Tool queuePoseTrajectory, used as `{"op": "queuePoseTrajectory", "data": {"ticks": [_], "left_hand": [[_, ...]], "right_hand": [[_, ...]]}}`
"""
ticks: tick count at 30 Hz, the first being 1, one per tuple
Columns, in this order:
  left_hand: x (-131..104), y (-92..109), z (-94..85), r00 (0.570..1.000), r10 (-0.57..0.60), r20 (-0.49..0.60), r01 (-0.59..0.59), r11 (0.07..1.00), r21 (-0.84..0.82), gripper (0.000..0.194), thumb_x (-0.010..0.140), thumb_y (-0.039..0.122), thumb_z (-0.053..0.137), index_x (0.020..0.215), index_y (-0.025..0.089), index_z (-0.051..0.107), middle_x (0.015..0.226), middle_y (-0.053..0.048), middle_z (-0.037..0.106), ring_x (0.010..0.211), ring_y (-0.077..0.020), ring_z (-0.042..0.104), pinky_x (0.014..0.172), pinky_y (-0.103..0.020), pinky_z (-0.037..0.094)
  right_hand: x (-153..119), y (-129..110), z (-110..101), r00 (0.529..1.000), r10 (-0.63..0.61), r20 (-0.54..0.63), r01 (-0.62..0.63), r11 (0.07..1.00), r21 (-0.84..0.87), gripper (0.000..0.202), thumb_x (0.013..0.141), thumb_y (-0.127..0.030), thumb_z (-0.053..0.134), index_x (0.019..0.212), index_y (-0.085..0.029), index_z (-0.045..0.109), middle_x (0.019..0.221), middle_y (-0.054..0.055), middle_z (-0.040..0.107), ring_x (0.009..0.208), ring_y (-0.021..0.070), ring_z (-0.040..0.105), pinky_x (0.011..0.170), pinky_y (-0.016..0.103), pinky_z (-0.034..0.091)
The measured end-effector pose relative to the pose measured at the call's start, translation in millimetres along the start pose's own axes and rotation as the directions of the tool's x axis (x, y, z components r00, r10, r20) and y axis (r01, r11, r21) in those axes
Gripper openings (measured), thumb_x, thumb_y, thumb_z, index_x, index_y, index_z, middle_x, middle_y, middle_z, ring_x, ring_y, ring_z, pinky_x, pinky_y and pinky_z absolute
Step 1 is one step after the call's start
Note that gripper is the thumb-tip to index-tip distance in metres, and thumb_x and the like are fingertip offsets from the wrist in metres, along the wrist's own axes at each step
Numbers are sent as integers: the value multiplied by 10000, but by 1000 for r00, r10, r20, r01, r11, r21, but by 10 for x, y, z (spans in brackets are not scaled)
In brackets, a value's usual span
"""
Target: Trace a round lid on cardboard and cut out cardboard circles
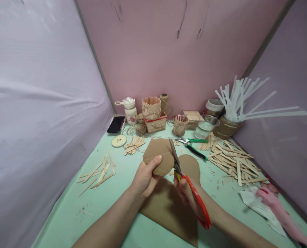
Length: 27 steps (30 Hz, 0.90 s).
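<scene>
My left hand [145, 177] grips a piece of brown cardboard [160, 151], thumb on top and fingers underneath. Its lower edge is cut round, while the upper part keeps straight sides. In my right hand [185, 191] is a pair of scissors [198, 199] with red handles. The dark blades point up and away from me, along the right edge of the cardboard piece. Below my hands lies a larger cardboard sheet [169, 213] on the green table. A rounded cardboard shape [191, 167] rests behind the scissors, partly covered by my right hand.
Green-handled pruning shears [194, 146] lie beyond the scissors. Wooden sticks [233, 162] are heaped at right, with several more [99, 174] at left. A pink glue gun [279, 210] sits at front right. Stick-covered containers [153, 120], a white bottle [130, 112] and a clear bowl [206, 127] line the back.
</scene>
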<state>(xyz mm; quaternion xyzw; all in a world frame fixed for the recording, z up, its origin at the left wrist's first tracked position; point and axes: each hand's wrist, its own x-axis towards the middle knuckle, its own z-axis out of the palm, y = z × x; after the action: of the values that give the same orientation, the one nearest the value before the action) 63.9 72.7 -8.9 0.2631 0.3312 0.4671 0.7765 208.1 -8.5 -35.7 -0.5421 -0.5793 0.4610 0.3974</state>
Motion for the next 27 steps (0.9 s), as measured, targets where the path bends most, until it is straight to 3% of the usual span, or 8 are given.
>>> {"op": "queuePoseTrajectory", "data": {"ticks": [7, 12, 20, 27], "left_hand": [[1, 61, -5, 1000, -3, 24, 3, 1000, 9, 350, 719, 226, 791, 1039, 130, 688, 946, -70, 749, 794, -155, 694, 736, -232, 556], [-6, 117, -9, 999, -27, 37, 25, 998, 52, 384, 709, 235, 794, 1061, 125, 685, 964, -87, 747, 821, -179, 699, 749, -259, 561], [12, 207, -7, 999, -37, 32, 34, 995, 92, 390, 634, 237, 839, 978, 113, 703, 861, -87, 749, 762, -198, 700, 693, -273, 563], [48, 257, -65, 995, -51, 88, 42, 994, 105, 289, 688, 214, 804, 944, 117, 714, 844, -70, 747, 708, -157, 686, 636, -221, 541]], "right_hand": [[16, -114, -44, 1000, 21, 24, -20, 999, -45, 620, 816, -831, 213, 706, -238, 357, 564, -43, 346, 501, 127, 295, 447, 264, 246], [20, -130, -89, 1000, 25, 16, -23, 992, -122, 626, 792, -853, 212, 689, -243, 309, 601, -41, 318, 557, 140, 273, 502, 282, 228], [3, -103, -100, 999, 32, 21, -29, 987, -157, 596, 836, -808, 227, 703, -234, 313, 647, -44, 312, 587, 134, 258, 529, 290, 231], [9, -196, -65, 995, 104, 2, -103, 982, -160, 612, 819, -827, 212, 670, -241, 302, 582, -46, 327, 541, 126, 265, 477, 272, 197]]}}
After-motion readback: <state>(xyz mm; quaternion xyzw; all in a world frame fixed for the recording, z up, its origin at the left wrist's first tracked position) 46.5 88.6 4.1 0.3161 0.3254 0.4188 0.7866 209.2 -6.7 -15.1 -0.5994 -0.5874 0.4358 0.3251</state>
